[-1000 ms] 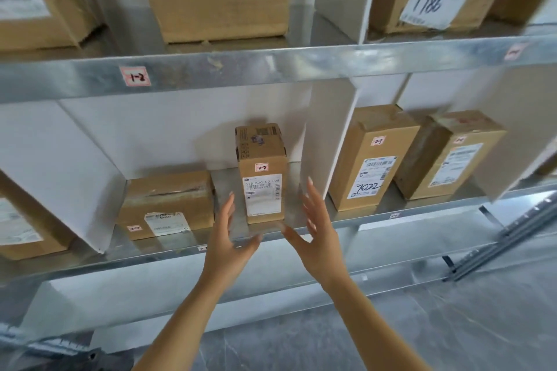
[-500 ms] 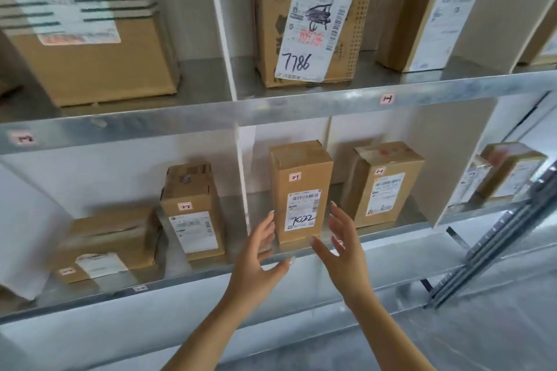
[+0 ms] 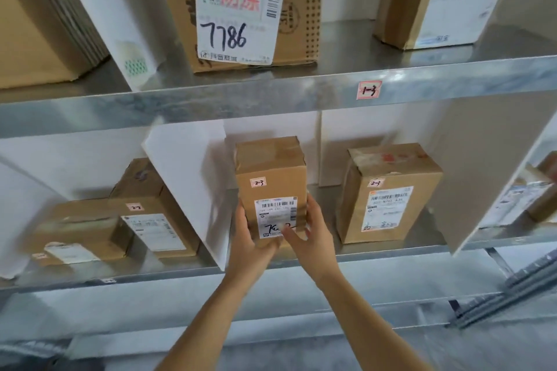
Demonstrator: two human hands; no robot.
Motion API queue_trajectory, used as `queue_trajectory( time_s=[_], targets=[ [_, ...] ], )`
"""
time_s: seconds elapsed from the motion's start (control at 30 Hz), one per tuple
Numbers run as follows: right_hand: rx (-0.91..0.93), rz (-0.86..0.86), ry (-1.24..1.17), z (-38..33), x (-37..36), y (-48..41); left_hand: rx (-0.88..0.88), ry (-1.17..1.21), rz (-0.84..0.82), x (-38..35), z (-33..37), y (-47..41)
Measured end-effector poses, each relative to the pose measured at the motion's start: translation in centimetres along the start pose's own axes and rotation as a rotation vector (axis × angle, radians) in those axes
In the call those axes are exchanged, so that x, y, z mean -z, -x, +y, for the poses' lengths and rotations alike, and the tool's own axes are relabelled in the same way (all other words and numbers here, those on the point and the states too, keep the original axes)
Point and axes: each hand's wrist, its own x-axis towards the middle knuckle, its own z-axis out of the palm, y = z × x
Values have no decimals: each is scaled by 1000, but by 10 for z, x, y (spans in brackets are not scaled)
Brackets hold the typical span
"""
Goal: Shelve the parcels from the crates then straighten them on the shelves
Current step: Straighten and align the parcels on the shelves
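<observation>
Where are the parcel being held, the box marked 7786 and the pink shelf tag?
held parcel (image 3: 278,181): head view, front above label.
7786 box (image 3: 235,9): head view, its white label.
shelf tag (image 3: 369,90): head view, tag's middle.

Bright, even light; soft shadows lie under the upper shelf (image 3: 211,105), and the middle parcel (image 3: 271,166) throws a faint one on the white divider (image 3: 193,190). The shelf's metal edge gleams dully. The right hand (image 3: 313,235) is smeared by motion; straight lines bow toward the edges.

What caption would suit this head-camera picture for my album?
Left hand and right hand grip an upright parcel on the lower shelf, below a box marked 7786.
</observation>
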Motion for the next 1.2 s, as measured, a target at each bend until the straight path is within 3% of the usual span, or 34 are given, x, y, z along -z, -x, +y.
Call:
queue_trajectory(
  time_s=[0.33, 0.47, 0.63, 0.73, 0.8, 1.0, 1.2],
  targets=[
    [-10, 19, 28, -10, 6, 0, -36, 6, 17, 0, 4, -8],
    [-5, 62, -20, -21, 33, 32, -19, -55, 123, 0, 15, 16],
    [31, 243, -44, -21, 90, 59, -184, -63, 199, -33, 34, 48],
    [40, 401, -58, -14, 129, 55, -193, -88, 132, -76, 56, 53],
    [35, 420, -45, -4, 154, 44, -173, -98, 22, -106, 72, 53],
    [-77, 163, -38, 35, 199, 4, 78, -113, -50, -175, 93, 38],
    [-89, 16, 0, 40, 206, -11, 140, -128, -19, -193, 89, 25]
  ],
)
